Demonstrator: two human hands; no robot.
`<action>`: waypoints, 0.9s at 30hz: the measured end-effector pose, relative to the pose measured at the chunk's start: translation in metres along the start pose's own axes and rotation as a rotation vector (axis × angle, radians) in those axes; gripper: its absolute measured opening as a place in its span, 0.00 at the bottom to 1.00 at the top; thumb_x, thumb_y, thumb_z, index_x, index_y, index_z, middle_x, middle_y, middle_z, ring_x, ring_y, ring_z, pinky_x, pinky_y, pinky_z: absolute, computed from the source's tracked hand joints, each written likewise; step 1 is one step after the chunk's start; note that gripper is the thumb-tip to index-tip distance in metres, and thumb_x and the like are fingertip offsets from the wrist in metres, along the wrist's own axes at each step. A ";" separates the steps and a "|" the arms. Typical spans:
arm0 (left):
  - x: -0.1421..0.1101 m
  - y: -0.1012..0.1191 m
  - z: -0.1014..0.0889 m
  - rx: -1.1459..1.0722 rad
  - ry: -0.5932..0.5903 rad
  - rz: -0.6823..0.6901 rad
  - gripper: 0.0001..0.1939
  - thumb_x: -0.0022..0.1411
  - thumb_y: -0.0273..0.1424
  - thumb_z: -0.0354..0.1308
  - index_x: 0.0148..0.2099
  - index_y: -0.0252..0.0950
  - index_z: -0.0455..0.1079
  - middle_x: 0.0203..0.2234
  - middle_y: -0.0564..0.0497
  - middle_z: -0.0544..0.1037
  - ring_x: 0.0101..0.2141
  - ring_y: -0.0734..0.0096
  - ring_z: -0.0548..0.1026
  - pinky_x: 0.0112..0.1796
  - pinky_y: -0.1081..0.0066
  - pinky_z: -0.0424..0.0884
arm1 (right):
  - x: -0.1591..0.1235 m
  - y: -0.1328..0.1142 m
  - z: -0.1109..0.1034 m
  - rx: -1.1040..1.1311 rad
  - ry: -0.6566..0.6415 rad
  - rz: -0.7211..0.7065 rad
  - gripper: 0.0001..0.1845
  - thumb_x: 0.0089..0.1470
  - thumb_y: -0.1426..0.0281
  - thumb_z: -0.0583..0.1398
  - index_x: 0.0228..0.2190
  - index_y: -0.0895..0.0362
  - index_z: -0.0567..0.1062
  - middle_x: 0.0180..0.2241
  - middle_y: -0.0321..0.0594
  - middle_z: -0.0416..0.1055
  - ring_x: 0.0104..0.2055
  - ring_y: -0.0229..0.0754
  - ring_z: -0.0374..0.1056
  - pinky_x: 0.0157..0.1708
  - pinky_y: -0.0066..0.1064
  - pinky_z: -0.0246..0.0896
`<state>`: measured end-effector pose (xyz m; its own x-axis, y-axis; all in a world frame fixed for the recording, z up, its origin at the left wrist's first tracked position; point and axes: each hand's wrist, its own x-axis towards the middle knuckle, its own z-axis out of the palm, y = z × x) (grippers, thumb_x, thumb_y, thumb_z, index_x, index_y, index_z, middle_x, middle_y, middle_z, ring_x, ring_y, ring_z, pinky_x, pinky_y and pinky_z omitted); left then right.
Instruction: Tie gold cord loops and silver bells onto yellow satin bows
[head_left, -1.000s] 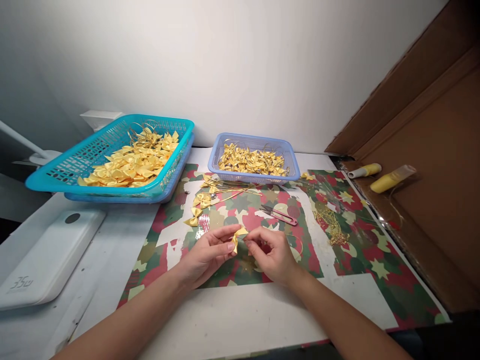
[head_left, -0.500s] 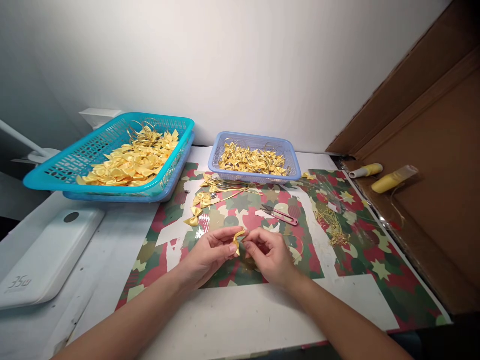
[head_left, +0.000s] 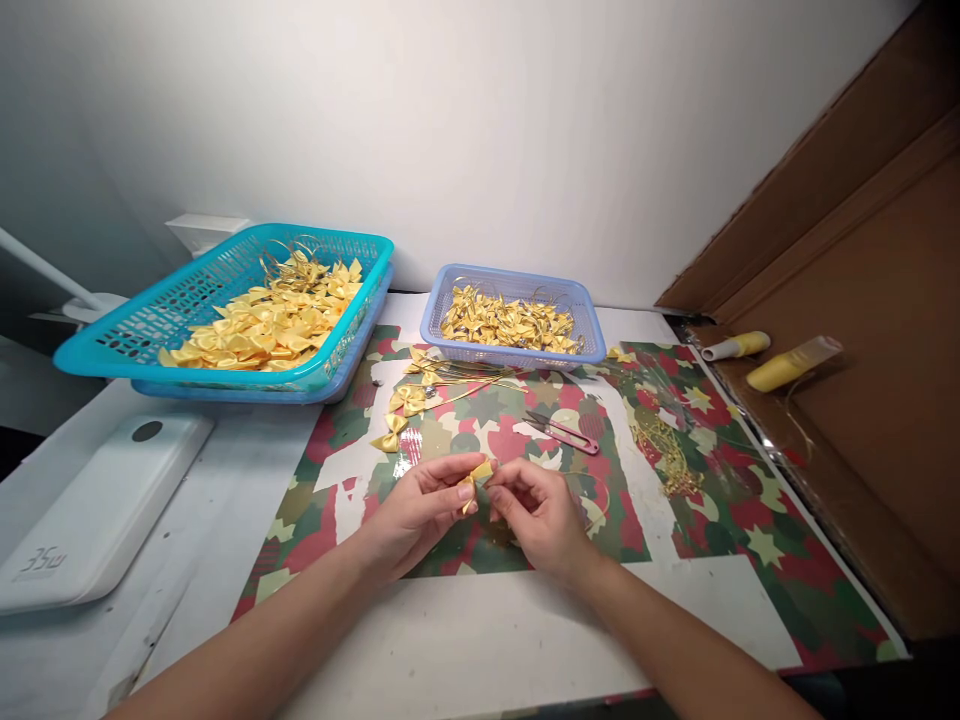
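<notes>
My left hand [head_left: 420,508] pinches a small yellow satin ribbon bow [head_left: 472,485] between thumb and fingers, over the patterned sheet. Close against it, my right hand [head_left: 541,510] is closed in a pinch at the bow's edge. A thin gold cord [head_left: 607,505] loops out beside my right hand; its end between the fingertips is too small to see clearly. Beyond my hands lie pink-handled thread snips [head_left: 562,433], a yellow bow [head_left: 391,434] and several more bows with gold cords [head_left: 480,378] stretched out to the right.
A turquoise basket [head_left: 112,345] heaped with yellow bows stands at the left, stacked on a blue one. A smaller blue basket [head_left: 517,355] of corded bows is at the back. Gold cord scraps [head_left: 675,460], yellow spools [head_left: 795,363], a cardboard wall [head_left: 847,300] and a white power bank [head_left: 105,510] surround.
The bow has turned in my left fingers, showing more of a flat ribbon tail. Both hands stay nearly in place, and the view has shifted slightly.
</notes>
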<state>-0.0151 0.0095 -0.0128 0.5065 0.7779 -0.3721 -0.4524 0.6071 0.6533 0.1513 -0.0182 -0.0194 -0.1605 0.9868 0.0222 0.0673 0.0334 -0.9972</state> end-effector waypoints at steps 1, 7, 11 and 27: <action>0.000 -0.001 0.001 -0.004 -0.017 0.004 0.16 0.43 0.27 0.73 0.38 0.37 0.80 0.25 0.52 0.77 0.25 0.79 0.69 0.32 0.76 0.67 | 0.000 0.000 0.001 0.025 -0.004 0.007 0.08 0.56 0.66 0.58 0.28 0.57 0.71 0.20 0.34 0.68 0.21 0.34 0.63 0.21 0.24 0.59; 0.002 -0.002 0.005 -0.007 -0.060 0.013 0.16 0.44 0.28 0.73 0.39 0.39 0.80 0.29 0.51 0.79 0.28 0.76 0.73 0.35 0.73 0.69 | 0.002 0.002 0.009 0.112 0.015 0.031 0.12 0.56 0.62 0.59 0.27 0.57 0.70 0.21 0.35 0.70 0.24 0.35 0.66 0.24 0.25 0.63; 0.001 -0.002 0.001 0.064 0.046 0.065 0.19 0.43 0.30 0.73 0.41 0.40 0.80 0.33 0.51 0.79 0.31 0.75 0.72 0.34 0.75 0.69 | 0.002 -0.001 0.002 -0.070 0.090 -0.079 0.07 0.57 0.65 0.58 0.33 0.55 0.73 0.29 0.39 0.75 0.31 0.40 0.72 0.31 0.30 0.68; -0.003 0.004 0.007 0.398 -0.081 0.058 0.19 0.52 0.29 0.68 0.48 0.38 0.77 0.40 0.45 0.81 0.42 0.61 0.77 0.42 0.67 0.73 | 0.008 -0.015 -0.014 -0.541 0.050 -0.434 0.08 0.56 0.75 0.58 0.29 0.53 0.76 0.41 0.41 0.66 0.48 0.46 0.60 0.50 0.42 0.57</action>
<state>-0.0128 0.0086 -0.0047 0.5518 0.7839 -0.2847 -0.1704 0.4401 0.8816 0.1629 -0.0085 -0.0037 -0.2396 0.8718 0.4273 0.4905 0.4885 -0.7216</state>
